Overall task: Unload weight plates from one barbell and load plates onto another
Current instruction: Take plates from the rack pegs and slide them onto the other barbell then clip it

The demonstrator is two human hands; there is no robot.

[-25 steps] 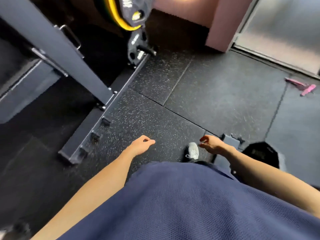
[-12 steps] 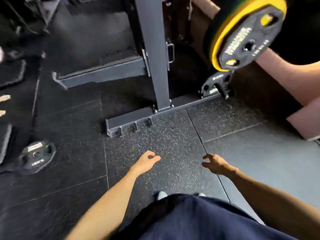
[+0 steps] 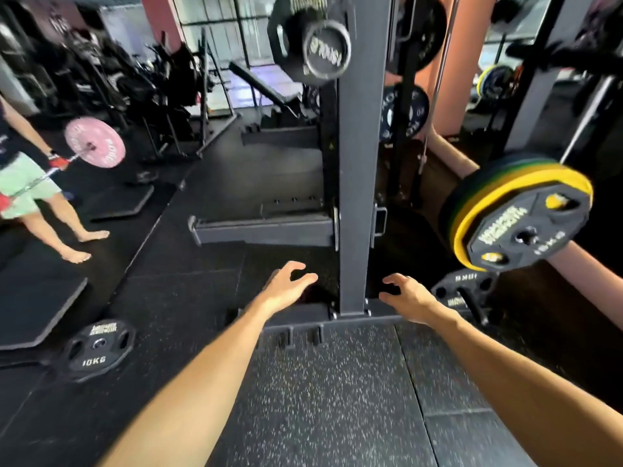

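left hand (image 3: pixel 286 284), right hand (image 3: pixel 406 296): open, empty | now raised before rack upright (image 3: pixel 362 163) | loaded barbell plates (image 3: pixel 521 217) nearer right

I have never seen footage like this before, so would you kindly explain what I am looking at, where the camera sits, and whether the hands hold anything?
This is a gym, filmed by a camera worn on a person's head, looking forward and down. The two bare arms belong to the wearer: the left hand and right hand are open and hold nothing. Ahead stands the grey upright of a squat rack. At right, a barbell end carries stacked plates, the outermost a black plate against a yellow plate. A black 10 kg plate lies flat on the rubber floor at left. Farther left, another person holds a barbell with a pink plate.
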